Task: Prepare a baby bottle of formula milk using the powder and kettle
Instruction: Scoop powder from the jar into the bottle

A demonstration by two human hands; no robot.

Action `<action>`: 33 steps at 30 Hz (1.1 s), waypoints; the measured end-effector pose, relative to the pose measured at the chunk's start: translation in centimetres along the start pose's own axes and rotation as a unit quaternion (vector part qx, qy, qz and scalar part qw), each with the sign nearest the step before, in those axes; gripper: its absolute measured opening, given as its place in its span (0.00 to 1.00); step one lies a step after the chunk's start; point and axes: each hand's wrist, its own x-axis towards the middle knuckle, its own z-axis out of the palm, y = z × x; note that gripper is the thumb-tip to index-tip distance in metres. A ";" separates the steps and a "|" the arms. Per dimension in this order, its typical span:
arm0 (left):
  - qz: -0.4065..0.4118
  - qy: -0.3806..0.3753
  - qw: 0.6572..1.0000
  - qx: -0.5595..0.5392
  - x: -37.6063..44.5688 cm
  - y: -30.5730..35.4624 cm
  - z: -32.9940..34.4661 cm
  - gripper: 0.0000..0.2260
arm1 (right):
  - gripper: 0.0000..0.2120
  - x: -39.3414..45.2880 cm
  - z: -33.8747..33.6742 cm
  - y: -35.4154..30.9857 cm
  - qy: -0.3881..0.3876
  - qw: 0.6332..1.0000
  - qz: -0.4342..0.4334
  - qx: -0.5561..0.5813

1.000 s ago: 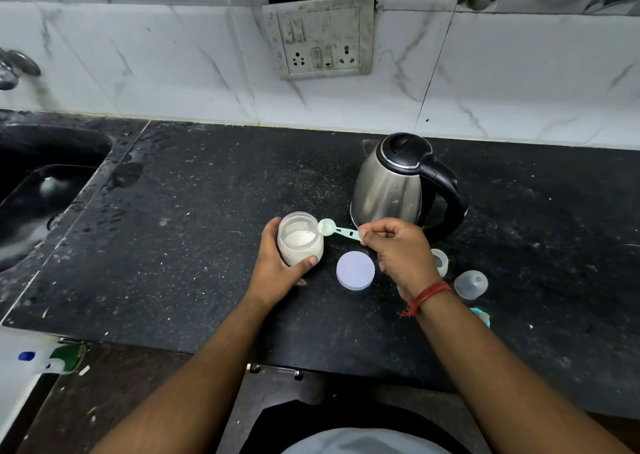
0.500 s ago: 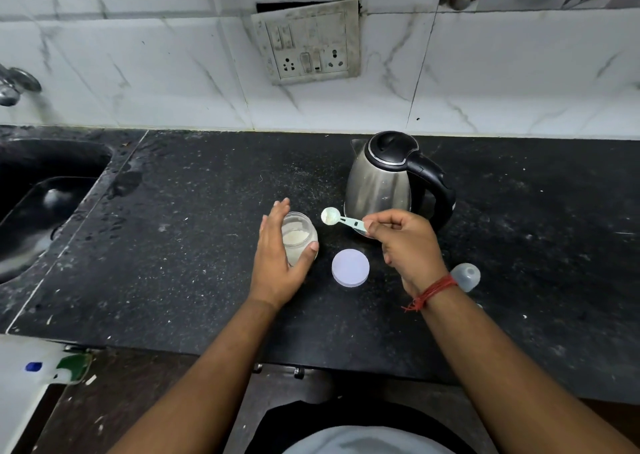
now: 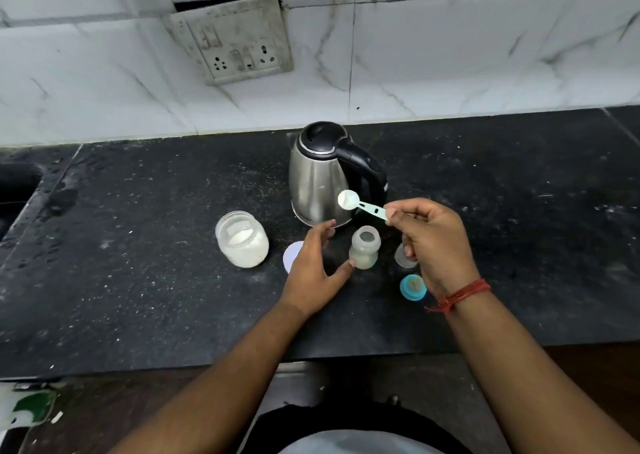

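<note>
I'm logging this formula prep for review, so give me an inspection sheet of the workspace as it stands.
Surface: black speckled stone counter, dusted with white specks.
Job's things: open clear powder jar; uncapped clear baby bottle; steel kettle with black lid; pale green scoop filled with powder.
Clutter: white round lid; blue teat ring; clear cap.
Hands: left hand open, thumb touching bottle; right hand pinching scoop.
Cables: nothing seen.
Surroundings: wall socket panel; sink.
</note>
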 end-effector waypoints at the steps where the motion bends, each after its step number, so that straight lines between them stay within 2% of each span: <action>1: -0.008 -0.019 1.000 0.000 0.4 0.1 0.8 0.35 | 0.05 0.1 -0.9 0.2 0.005 1.000 0.000 -0.005; 5: -0.059 -0.063 0.996 -0.013 1.6 -0.5 3.3 0.40 | 0.06 0.2 -3.5 1.0 0.029 0.999 0.008 -0.015; 8: -0.075 -0.068 0.995 -0.011 2.3 -1.1 4.7 0.40 | 0.06 0.3 -4.6 1.2 0.032 0.999 0.017 -0.013; 14: -0.067 -0.049 0.996 0.022 3.3 -0.4 5.5 0.26 | 0.06 0.9 -5.9 1.8 0.027 0.999 0.022 -0.025; 18: -0.051 -0.013 0.999 -0.001 3.2 -0.1 5.1 0.22 | 0.06 1.4 -5.7 2.0 0.011 0.999 0.021 -0.027; 25: -0.048 0.028 0.998 -0.005 2.0 0.2 2.4 0.23 | 0.06 2.1 -3.9 2.1 -0.017 0.997 -0.002 -0.069; 29: -0.069 0.029 0.997 0.010 1.7 0.7 0.5 0.23 | 0.06 2.1 -2.9 1.8 -0.024 0.997 -0.019 -0.077; 33: -0.057 0.015 0.997 0.052 1.7 1.2 -0.9 0.28 | 0.06 2.4 -2.5 1.5 -0.028 0.994 -0.039 -0.095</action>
